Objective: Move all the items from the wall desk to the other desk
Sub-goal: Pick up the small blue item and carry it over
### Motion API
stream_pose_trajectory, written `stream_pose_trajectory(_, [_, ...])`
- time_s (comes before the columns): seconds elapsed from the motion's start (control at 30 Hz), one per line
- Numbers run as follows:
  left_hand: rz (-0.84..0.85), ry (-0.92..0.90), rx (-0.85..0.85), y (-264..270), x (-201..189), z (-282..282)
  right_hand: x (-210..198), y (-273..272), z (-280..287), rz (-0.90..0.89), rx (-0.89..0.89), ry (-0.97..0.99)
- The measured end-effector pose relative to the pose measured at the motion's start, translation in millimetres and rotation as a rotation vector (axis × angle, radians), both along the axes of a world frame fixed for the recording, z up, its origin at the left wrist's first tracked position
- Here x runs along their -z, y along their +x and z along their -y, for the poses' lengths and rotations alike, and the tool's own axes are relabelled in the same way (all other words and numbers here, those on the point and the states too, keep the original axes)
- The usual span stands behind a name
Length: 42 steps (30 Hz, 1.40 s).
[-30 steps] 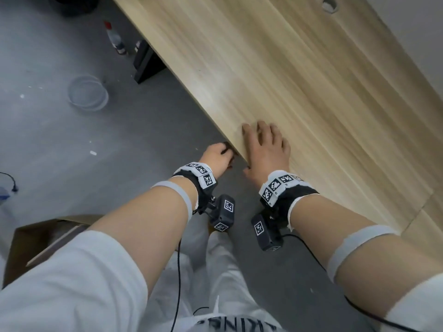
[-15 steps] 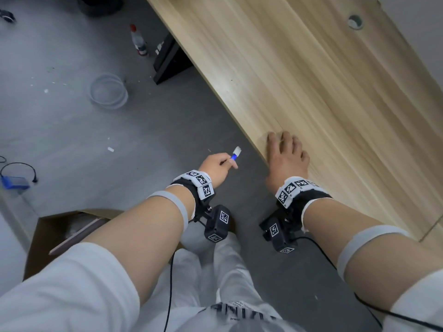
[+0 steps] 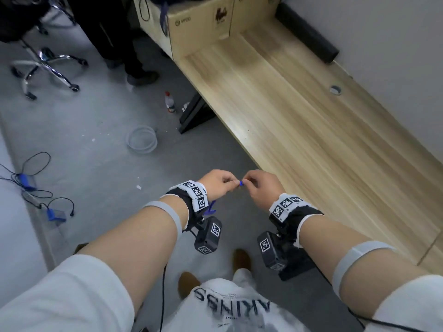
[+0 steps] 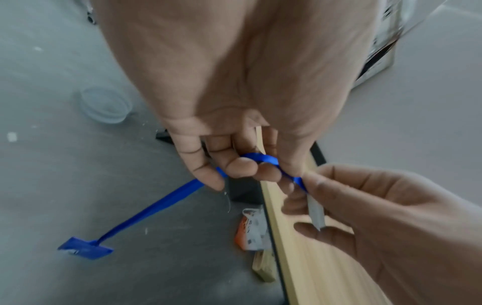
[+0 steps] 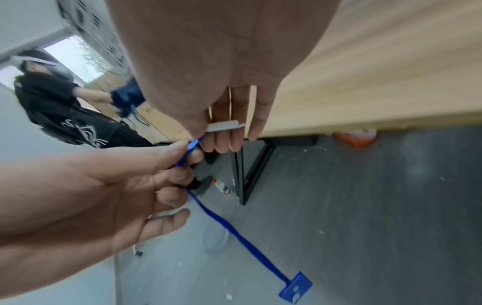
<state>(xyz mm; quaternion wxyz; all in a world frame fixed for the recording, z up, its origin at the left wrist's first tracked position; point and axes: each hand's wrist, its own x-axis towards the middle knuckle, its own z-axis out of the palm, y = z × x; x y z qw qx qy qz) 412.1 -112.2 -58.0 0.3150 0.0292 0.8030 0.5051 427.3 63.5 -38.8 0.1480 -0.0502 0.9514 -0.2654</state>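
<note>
Head view: both hands meet in the air just off the front edge of the desk [image 3: 299, 121], over the floor [image 3: 96, 130]. The left hand [image 3: 217, 185] and right hand [image 3: 260, 186] are almost touching, with a bit of blue strap [image 3: 241, 183] showing between their fingertips.

From the left wrist, the strap [image 4: 156, 206] loops over the left hand's [image 4: 234, 92] curled fingers, which grip it, and runs to the right hand [image 4: 391, 227], whose thumb and forefinger pinch it where it joins a small grey tab [image 4: 315, 212]. The tab lies against the right hand's fingers. The strap's long free end hangs down from the left hand, away from the desk [image 4: 313, 258], and ends in a flat blue clip [image 4: 86, 248] that dangles above the floor [image 4: 65, 165].

From the right wrist, the same holds: the right hand [image 5: 221, 62] holds the grey tab [image 5: 224, 126] at its fingertips, close beside the desk [image 5: 378, 72] edge; the left hand [image 5: 91, 196] pinches the strap [image 5: 234, 233] just below it, and the clip [image 5: 296, 287] hangs lowest, clear of both hands.

Away from the desk, on the floor, lie a clear round lid [image 3: 142, 138], a small bottle [image 3: 169, 103] by the black desk leg [image 3: 191, 113], and cables with blue parts [image 3: 36, 192]. At the far end of the desk stand cardboard boxes [image 3: 199, 22], with a black roll [image 3: 306, 32] along the wall. A second person in black [image 5: 65, 115] stands past that end, and a chair base [image 3: 48, 68] sits out on the floor.
</note>
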Motion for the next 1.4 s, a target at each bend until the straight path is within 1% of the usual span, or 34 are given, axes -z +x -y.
stream_pose_trajectory(0.1, [-0.080, -0.025, 0.005, -8.1, -38.8, 18.2, -35.6, -7.6, -1.5, -0.071, 0.066, 0.052])
stream_pose_trajectory(0.17, [-0.144, -0.070, 0.018, -10.8, -60.2, 31.5, -60.0, -15.3, -11.6, -0.143, 0.181, 0.112])
stream_pose_trajectory(0.23, [-0.191, -0.108, 0.017, -10.3, -73.8, 46.7, -83.8, -20.2, -28.5, -0.174, 0.333, 0.187])
stream_pose_trajectory(0.33, [-0.256, -0.154, 0.029, -7.8, -84.2, 66.0, -113.1, -17.3, -55.7, -0.104, 0.548, 0.275])
stream_pose_trajectory(0.4, [-0.284, -0.144, 0.027, -4.4, -88.2, 71.7, -120.0, -10.4, -60.7, -0.079, 0.603, 0.283])
stream_pose_trajectory(0.47, [-0.317, -0.099, 0.038, 0.9, -93.6, 68.5, -118.1, -1.0, -47.8, -0.119, 0.552, 0.190])
stream_pose_trajectory(0.53, [-0.347, -0.070, 0.079, 7.3, -100.4, 57.1, -113.0, 10.2, -18.1, -0.141, 0.389, 0.027])
stream_pose_trajectory(0.6, [-0.351, -0.060, 0.106, 12.8, -104.1, 43.6, -110.8, 21.1, 18.3, -0.035, 0.230, -0.171])
stream_pose_trajectory(0.63, [-0.357, -0.043, 0.113, 15.9, -105.9, 37.6, -108.6, 25.8, 34.5, 0.015, 0.171, -0.229])
stream_pose_trajectory(0.67, [-0.364, -0.028, 0.116, 18.0, -106.3, 33.3, -105.9, 29.7, 47.1, 0.029, 0.129, -0.240])
stream_pose_trajectory(0.73, [-0.370, -0.023, 0.127, 22.2, -106.8, 28.1, -102.4, 36.2, 56.9, 0.007, 0.113, -0.190])
stream_pose_trajectory(0.77, [-0.368, -0.032, 0.131, 24.8, -106.7, 27.5, -102.2, 39.3, 55.0, 0.011, 0.117, -0.150])
stream_pose_trajectory(0.83, [-0.344, -0.047, 0.139, 30.9, -103.6, 30.7, -102.7, 45.0, 43.2, 0.039, 0.070, -0.057])
stream_pose_trajectory(0.9, [-0.316, -0.071, 0.153, 37.9, -95.3, 39.1, -104.1, 50.6, 23.8, 0.070, 0.033, -0.021])
stream_pose_trajectory(0.93, [-0.299, -0.072, 0.152, 41.7, -90.9, 44.3, -103.7, 52.7, 12.1, 0.068, 0.056, -0.014])
stream_pose_trajectory(0.97, [-0.282, -0.070, 0.144, 45.6, -87.0, 50.1, -102.6, 53.9, 0.7, 0.051, 0.117, 0.001])
stream_pose_trajectory(1.03, [-0.275, -0.099, 0.115, 53.1, -82.1, 62.3, -99.0, 53.7, -18.5, 0.008, 0.285, 0.052])
stream_pose_trajectory(1.07, [-0.277, -0.119, 0.099, 56.8, -82.9, 67.9, -98.4, 53.3, -23.8, 0.001, 0.340, 0.070])
stream_pose_trajectory(1.1, [-0.276, -0.124, 0.083, 60.8, -85.9, 72.5, -98.7, 52.0, -24.1, 0.016, 0.355, 0.067])
stream_pose_trajectory(1.13, [-0.269, -0.107, 0.065, 64.4, -90.4, 75.7, -99.6, 50.1, -20.6, 0.042, 0.329, 0.041])
stream_pose_trajectory(1.2, [-0.262, -0.053, 0.023, 71.3, -103.6, 76.8, -104.3, 48.1, -4.7, 0.103, 0.212, -0.080])
stream_pose_trajectory(1.27, [-0.294, -0.024, 0.006, 79.4, -125.1, 70.9, -116.0, 51.6, 17.5, 0.132, 0.068, -0.255])
stream_pose_trajectory(1.33, [-0.328, -0.015, 0.020, 82.2, -143.8, 60.2, -128.7, 56.9, 35.0, 0.107, -0.008, -0.415])
stream_pose_trajectory(1.4, [-0.373, 0.001, 0.038, 87.0, -167.4, 41.1, -146.3, 66.2, 37.5, 0.059, -0.053, -0.525])
